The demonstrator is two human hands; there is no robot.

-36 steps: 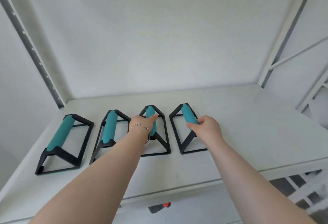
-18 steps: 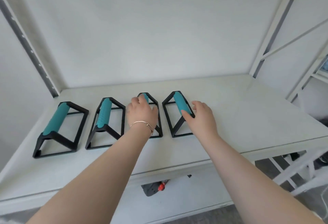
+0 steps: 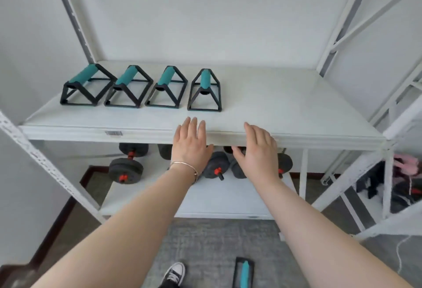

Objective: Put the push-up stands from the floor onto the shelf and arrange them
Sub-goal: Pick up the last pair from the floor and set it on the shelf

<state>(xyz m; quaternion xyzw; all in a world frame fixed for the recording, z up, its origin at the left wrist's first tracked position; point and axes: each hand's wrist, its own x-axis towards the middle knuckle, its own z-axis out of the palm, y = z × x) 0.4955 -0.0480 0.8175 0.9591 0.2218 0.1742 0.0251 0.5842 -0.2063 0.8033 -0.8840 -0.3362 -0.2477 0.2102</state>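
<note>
On shelf [image 3: 274,105]: teal-gripped black stands [image 3: 141,88]

I have let go of the two right-hand push-up stands [image 3: 186,89] and drawn both hands back to the near edge of the shelf [image 3: 296,114]. My left hand [image 3: 190,142] and right hand [image 3: 258,150] now hover there with fingers spread, holding nothing.
</note>
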